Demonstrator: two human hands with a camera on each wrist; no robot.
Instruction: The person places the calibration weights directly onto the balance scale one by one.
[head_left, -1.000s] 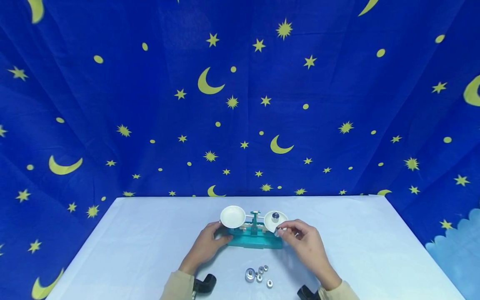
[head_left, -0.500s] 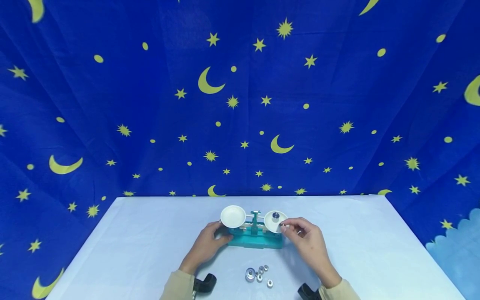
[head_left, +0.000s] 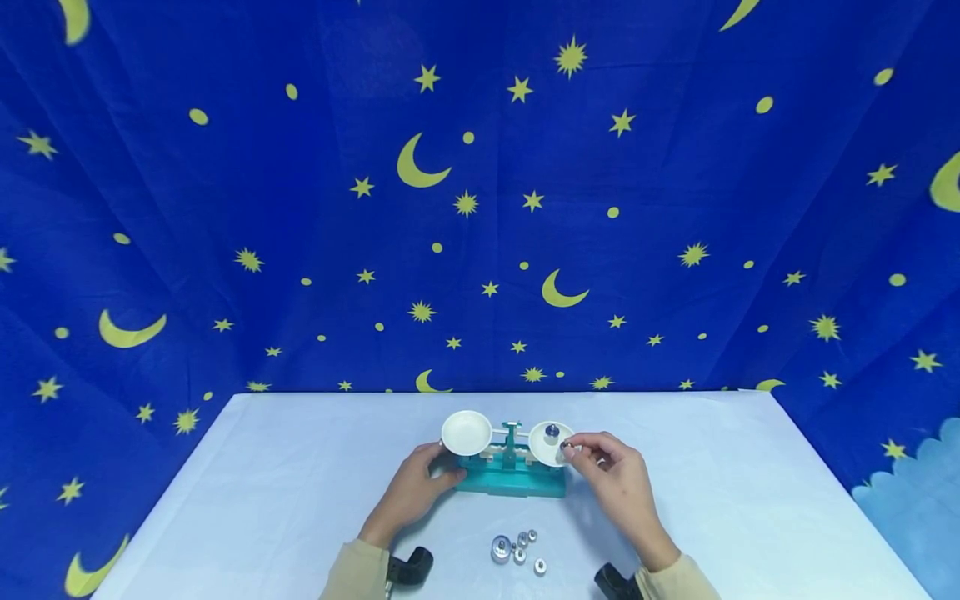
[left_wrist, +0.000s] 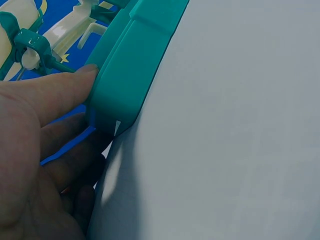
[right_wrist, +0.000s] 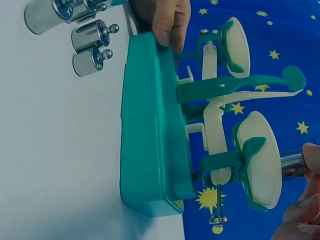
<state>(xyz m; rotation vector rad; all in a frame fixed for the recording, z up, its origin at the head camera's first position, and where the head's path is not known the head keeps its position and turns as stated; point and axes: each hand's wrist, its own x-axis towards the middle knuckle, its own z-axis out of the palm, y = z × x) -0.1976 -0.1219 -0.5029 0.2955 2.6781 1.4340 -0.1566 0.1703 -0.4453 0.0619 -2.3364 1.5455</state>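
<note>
A green balance scale (head_left: 510,479) with two white pans stands on the table. My left hand (head_left: 416,492) grips the left end of its base, thumb (left_wrist: 75,87) on top and fingers reaching behind. At the right pan (head_left: 543,452), my right hand (head_left: 618,483) pinches a small metal weight (head_left: 565,447) between thumb and forefinger, close over the pan's right side. A larger knobbed metal weight (head_left: 552,432) sits upright in that pan. Nothing lies in the left pan (head_left: 467,433). The right wrist view shows the pans edge-on, with the right fingertips (right_wrist: 311,159) at a shiny cylinder.
Several metal weights with knobs stand on the white table (head_left: 300,475) in front of the scale, the largest weight (head_left: 501,549) at their left. One small weight (head_left: 540,567) stands apart at the front right. A blue star-patterned cloth (head_left: 480,250) hangs behind the table.
My right hand has moved slightly away from me and to the right, bringing the small weight from the right pan's front rim to over the pan. The left hand has stayed on the base.
</note>
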